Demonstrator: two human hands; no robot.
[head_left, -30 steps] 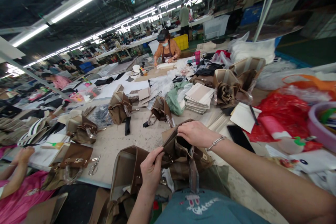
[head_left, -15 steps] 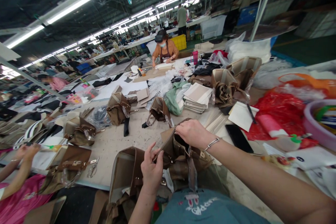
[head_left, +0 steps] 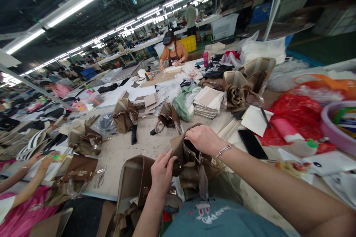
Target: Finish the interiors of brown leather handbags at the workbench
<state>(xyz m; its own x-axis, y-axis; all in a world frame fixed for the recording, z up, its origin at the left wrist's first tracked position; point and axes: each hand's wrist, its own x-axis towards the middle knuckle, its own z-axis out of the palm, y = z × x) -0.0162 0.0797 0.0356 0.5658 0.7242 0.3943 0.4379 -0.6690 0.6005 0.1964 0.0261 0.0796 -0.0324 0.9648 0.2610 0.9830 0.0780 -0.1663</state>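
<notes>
A brown leather handbag [head_left: 191,164] stands at the near table edge in front of me, its mouth open. My left hand [head_left: 162,172] pinches the bag's near rim, fingers closed on the leather. My right hand [head_left: 205,139], with a silver bracelet on the wrist, grips the far rim and flap, fingers curled over it. A second brown bag piece [head_left: 133,183] leans just left of the bag, against my left wrist. Clear plastic wrap hangs from the bag's front.
Several more brown handbags [head_left: 125,113] lie across the table, with scissors [head_left: 98,179], a stack of beige boards [head_left: 210,100], a black phone [head_left: 251,143] and a red plastic bag [head_left: 299,113]. A co-worker's hands [head_left: 41,161] work at the left; another person [head_left: 174,52] sits across.
My left hand has shifted its pinch on the near rim and pulled it closer to the right hand. The co-worker's hands at the left have moved right, toward a bag.
</notes>
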